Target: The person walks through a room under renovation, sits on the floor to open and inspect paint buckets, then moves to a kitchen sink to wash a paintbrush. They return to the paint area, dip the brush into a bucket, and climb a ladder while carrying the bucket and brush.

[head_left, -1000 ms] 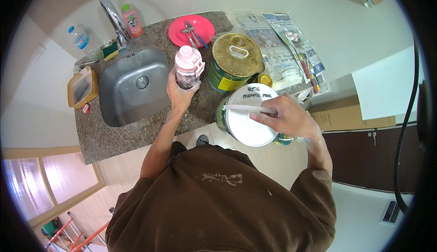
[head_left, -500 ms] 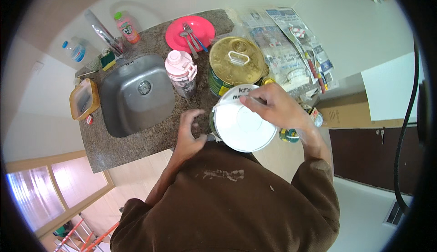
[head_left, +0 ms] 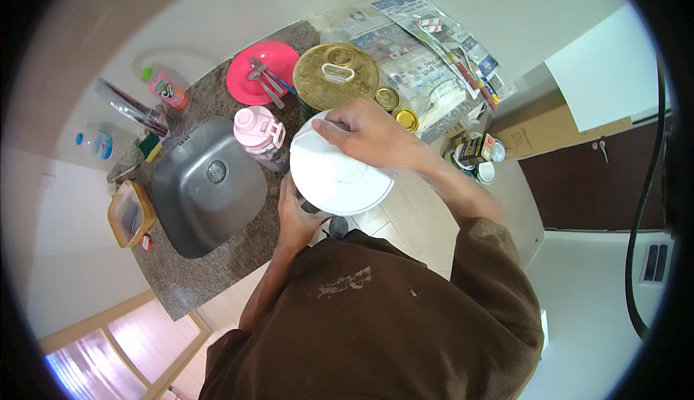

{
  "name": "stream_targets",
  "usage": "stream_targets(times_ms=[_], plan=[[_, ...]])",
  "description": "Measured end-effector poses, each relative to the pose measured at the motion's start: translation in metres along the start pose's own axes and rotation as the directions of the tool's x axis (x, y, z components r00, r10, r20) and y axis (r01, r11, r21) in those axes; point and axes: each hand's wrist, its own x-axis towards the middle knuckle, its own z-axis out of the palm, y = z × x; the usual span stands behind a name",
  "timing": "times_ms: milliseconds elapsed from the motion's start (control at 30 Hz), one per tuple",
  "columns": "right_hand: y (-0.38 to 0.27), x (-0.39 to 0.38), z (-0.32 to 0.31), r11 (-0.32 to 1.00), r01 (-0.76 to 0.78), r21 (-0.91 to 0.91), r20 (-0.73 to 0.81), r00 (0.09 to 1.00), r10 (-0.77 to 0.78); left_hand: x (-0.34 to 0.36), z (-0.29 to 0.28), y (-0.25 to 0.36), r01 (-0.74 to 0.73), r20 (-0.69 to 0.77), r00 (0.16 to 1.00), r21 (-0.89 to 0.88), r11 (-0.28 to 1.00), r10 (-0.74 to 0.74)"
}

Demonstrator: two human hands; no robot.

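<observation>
A white-lidded paint bucket (head_left: 340, 183) is held at the counter's front edge. My right hand (head_left: 361, 132) is closed on its upper rim and handle, thumb over the lid. My left hand (head_left: 295, 215) grips the bucket's lower left side, its fingertips partly hidden. Touching or close to the bucket at its upper left stands a pink-lidded bottle (head_left: 253, 131). Behind the bucket is a large can with a gold lid (head_left: 329, 74), with a small yellow-lidded tin (head_left: 405, 119) to its right.
A steel sink (head_left: 202, 208) with faucet (head_left: 130, 103), plastic tub (head_left: 126, 215), pink plate (head_left: 246, 89) with cutlery, pink drink bottle (head_left: 170, 89), water bottle (head_left: 95, 145) and newspapers (head_left: 426, 67) with brushes are on the counter. Several cans (head_left: 477, 152) sit right of it, near cardboard (head_left: 549, 132).
My left hand let go of the pink-lidded bottle and took hold of the bucket's side. The bucket moved left, closer to that bottle. The view has turned, shifting the counter.
</observation>
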Motion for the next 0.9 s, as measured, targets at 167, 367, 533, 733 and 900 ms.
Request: stream_targets(times_ms=[167,367,533,733,900], plan=[[0.020,0.003,-0.009,0.999,0.006,-0.035,-0.006,1.000,-0.006,0.012,-0.006,-0.001,-0.051,-0.019,0.999,0.027,0.998,0.051],[0.055,-0.002,-0.013,0.993,0.055,-0.109,-0.359,0.929,-0.090,0.006,-0.007,-0.025,-0.059,-0.052,0.997,0.056,0.997,0.062],[0.109,-0.010,-0.013,0.999,-0.001,-0.042,-0.487,0.873,-0.020,0.005,-0.004,-0.021,-0.141,-0.055,0.988,0.102,0.985,0.148],[0.149,-0.014,-0.010,0.928,-0.070,0.366,-0.365,0.907,0.212,-0.011,0.003,0.008,-0.181,-0.095,0.975,0.190,0.965,0.201],[0.106,-0.055,0.003,0.982,-0.093,0.162,-0.502,0.849,0.163,-0.026,0.001,0.024,-0.091,-0.138,0.986,0.003,0.996,0.090]])
